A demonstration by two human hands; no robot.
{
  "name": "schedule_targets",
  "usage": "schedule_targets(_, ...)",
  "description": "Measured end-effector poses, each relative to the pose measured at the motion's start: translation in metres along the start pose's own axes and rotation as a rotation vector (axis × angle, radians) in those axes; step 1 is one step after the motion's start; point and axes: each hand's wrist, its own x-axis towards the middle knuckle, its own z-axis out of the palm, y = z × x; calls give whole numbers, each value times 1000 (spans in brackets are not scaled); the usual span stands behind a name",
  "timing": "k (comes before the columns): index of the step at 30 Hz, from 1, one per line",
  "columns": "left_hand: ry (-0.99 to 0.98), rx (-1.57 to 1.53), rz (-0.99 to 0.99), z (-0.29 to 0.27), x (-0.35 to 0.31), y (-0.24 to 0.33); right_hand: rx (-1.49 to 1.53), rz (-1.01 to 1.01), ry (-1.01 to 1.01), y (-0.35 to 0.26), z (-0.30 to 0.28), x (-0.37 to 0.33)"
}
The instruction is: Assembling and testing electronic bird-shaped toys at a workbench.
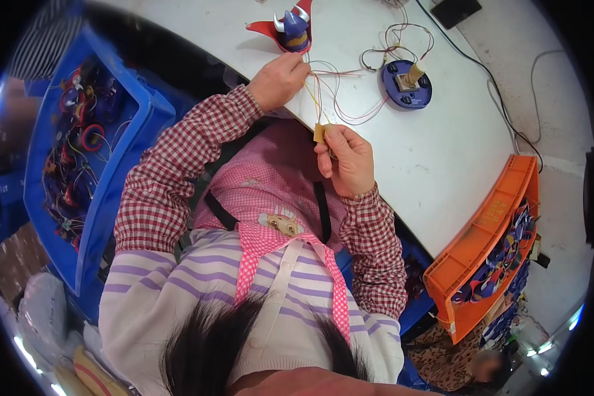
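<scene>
A blue bin (105, 204) of wired parts stands at nine o'clock. At twelve, the left hand (280, 81) has its fingers curled in beside a horned toy head (296, 28) on the tabletop (435, 171); whether its grip holds anything cannot be told. Thin wires (319, 99) run down to a small tan square (319, 133), pinched in the right hand's (348, 158) closed grip near one o'clock. A purple disc (412, 99) lies between one and two. The step appears to be wire handling; the next move likely calls for steady, slack wires.
</scene>
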Motion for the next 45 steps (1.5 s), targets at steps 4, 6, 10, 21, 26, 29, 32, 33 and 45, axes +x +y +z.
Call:
schedule_targets(4, 21, -41, -20, -3, -1, 0, -3, -7, 17, 2, 1, -1)
schedule_targets(6, 10, -61, -48, -7, -1, 4, -6, -6, 15, 4, -1, -1)
schedule_targets(10, -32, -125, -138, -13, -2, 8, -10, 6, 11, 5, -2, -1)
schedule_targets(21, 53, -66, -24, -7, -7, 0, -18, 29, -10, 7, 3, 0)
schedule_targets(26, 60, -115, -15, -9, -10, -3, -29, 62, -16, 5, 2, 2)
schedule_targets(29, 94, -179, -58, -14, -12, -2, -34, 41, 7, 0, -1, 4)
schedule_targets(32, 99, -213, -61, -15, -12, -3, -41, 38, 17, -4, -2, 7)
schedule_targets(33, 100, -230, -61, -16, -12, -3, -43, 36, 23, -5, -3, 7)
schedule_targets(45, 91, -228, -55, -14, -14, -3, -52, 62, 24, -6, -1, 13)
